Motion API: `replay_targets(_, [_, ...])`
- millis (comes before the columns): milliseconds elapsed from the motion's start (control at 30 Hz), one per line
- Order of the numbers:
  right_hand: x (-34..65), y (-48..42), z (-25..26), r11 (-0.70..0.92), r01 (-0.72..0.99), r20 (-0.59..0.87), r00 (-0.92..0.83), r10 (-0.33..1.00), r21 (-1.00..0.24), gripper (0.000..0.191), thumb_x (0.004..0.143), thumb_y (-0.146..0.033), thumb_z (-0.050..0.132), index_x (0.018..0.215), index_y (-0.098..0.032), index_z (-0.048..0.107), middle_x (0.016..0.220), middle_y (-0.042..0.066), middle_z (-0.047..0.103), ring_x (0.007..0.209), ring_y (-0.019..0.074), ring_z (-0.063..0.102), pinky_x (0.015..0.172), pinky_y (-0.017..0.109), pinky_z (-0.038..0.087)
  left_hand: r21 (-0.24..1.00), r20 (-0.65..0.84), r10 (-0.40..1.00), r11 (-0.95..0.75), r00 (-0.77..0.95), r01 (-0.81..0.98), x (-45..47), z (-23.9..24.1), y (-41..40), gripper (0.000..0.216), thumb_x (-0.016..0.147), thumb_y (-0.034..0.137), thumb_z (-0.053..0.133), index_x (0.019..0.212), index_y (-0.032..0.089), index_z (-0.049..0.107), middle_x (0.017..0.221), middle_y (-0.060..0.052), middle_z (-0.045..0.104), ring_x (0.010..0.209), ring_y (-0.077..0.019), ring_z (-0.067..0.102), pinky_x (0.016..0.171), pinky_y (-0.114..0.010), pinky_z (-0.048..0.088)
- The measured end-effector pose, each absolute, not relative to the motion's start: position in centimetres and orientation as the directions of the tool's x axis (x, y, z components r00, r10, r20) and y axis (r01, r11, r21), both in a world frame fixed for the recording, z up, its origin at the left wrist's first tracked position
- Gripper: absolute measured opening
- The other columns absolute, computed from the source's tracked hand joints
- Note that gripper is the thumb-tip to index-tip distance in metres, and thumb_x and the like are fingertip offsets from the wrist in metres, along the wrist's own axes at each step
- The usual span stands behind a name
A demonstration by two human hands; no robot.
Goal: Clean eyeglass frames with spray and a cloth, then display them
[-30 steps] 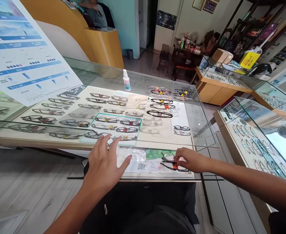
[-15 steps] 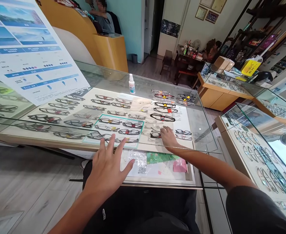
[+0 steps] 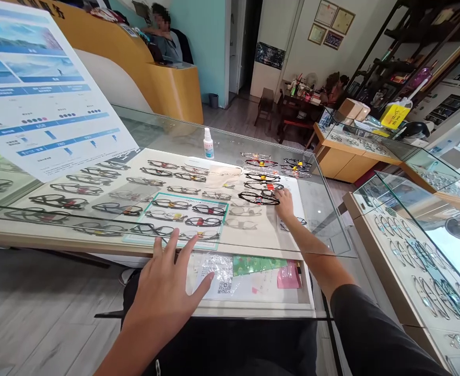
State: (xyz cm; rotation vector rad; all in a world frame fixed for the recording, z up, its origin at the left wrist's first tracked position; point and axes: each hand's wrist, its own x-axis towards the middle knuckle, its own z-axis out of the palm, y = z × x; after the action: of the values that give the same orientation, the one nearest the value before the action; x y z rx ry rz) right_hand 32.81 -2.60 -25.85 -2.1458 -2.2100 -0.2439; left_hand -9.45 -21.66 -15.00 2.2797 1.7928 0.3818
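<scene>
My right hand (image 3: 285, 204) reaches over the glass-topped display case (image 3: 323, 209). Its bent fingers are at the right end of a dark pair of eyeglasses (image 3: 258, 199), the nearest of a column of pairs on the glass; the fingertips are partly hidden. Beyond it lie another dark pair of glasses (image 3: 261, 177) and a reddish-black pair (image 3: 260, 163). My left hand (image 3: 170, 282) hovers open, fingers spread, by the front edge of the case. Past its fingertips, several eyeglasses lie on a teal-bordered white sheet (image 3: 186, 208).
A small white spray bottle (image 3: 208, 145) stands on the glass. A printed sheet (image 3: 53, 104) rises at left. Below the near edge, a shallow drawer holds a green packet (image 3: 257, 265) and pink paper (image 3: 288, 275). Another display case (image 3: 405, 261) is at right. A person sits behind the counter (image 3: 177, 89).
My right hand has moved away from me and slightly right, from a pair of glasses near the front edge to the end of the column. My left hand stays spread. The view has shifted slightly.
</scene>
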Motion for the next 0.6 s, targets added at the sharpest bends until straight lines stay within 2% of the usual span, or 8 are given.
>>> replay_targets(100, [36.3, -2.9, -25.4, -0.021, 0.990, 0.109, 0.006, 0.994, 0.139, 0.038, 0.104, -0.010, 0.058, 0.138, -0.012, 0.073, 0.153, 0.021, 0.065, 0.154, 0.0376, 0.045, 0.133, 0.056, 0.030, 0.334, 0.052, 0.976, -0.216, 0.211, 0.917, -9.3, -14.9, -21.6, 0.083, 0.098, 0.065, 0.055, 0.170, 0.024, 0.048, 0.187, -0.016, 0.021, 0.171, -0.0542, 0.016, 0.124, -0.072, 0.041])
replay_targets(167, [38.2, -3.2, -25.3, -0.038, 0.982, 0.053, 0.029, 0.998, 0.183, 0.031, 0.106, -0.024, 0.066, 0.135, -0.013, 0.073, 0.149, 0.019, 0.067, 0.148, 0.0354, 0.054, 0.129, 0.057, 0.039, 0.334, 0.044, 0.977, -0.210, 0.208, 0.919, -9.3, -14.9, -21.6, 0.083, 0.098, 0.065, 0.056, 0.170, 0.024, 0.047, 0.187, -0.016, 0.020, 0.171, -0.0538, 0.015, 0.124, -0.072, 0.041])
replay_targets(233, [39.4, -3.4, -25.5, -0.044, 0.975, -0.013, 0.048, 0.999, 0.220, 0.036, 0.106, -0.037, 0.072, 0.136, -0.017, 0.071, 0.147, 0.015, 0.067, 0.138, 0.0318, 0.063, 0.119, 0.057, 0.052, 0.335, 0.042, 0.977, -0.209, 0.207, 0.919, -9.3, -15.0, -21.6, 0.084, 0.098, 0.066, 0.057, 0.170, 0.025, 0.047, 0.187, -0.016, 0.018, 0.172, -0.0531, 0.014, 0.125, -0.072, 0.039])
replay_targets(300, [40.1, -3.6, -25.7, -0.044, 0.968, -0.072, 0.063, 0.995, 0.246, 0.039, 0.106, -0.041, 0.073, 0.138, -0.019, 0.070, 0.146, 0.013, 0.068, 0.129, 0.0289, 0.069, 0.111, 0.053, 0.059, 0.343, 0.041, 0.978, -0.207, 0.206, 0.916, -9.3, -15.0, -21.6, 0.084, 0.097, 0.065, 0.059, 0.171, 0.026, 0.046, 0.188, -0.015, 0.018, 0.172, -0.0522, 0.014, 0.126, -0.072, 0.038])
replay_targets(600, [41.2, -3.4, -25.3, -0.020, 0.958, -0.230, 0.089, 0.969, 0.287, 0.040, 0.107, -0.040, 0.072, 0.140, -0.019, 0.068, 0.144, 0.013, 0.069, 0.124, 0.0279, 0.071, 0.105, 0.051, 0.063, 0.361, 0.034, 0.978, -0.202, 0.204, 0.911, -9.4, -14.9, -21.7, 0.084, 0.098, 0.066, 0.058, 0.171, 0.026, 0.046, 0.188, -0.013, 0.016, 0.173, -0.0512, 0.013, 0.128, -0.072, 0.037])
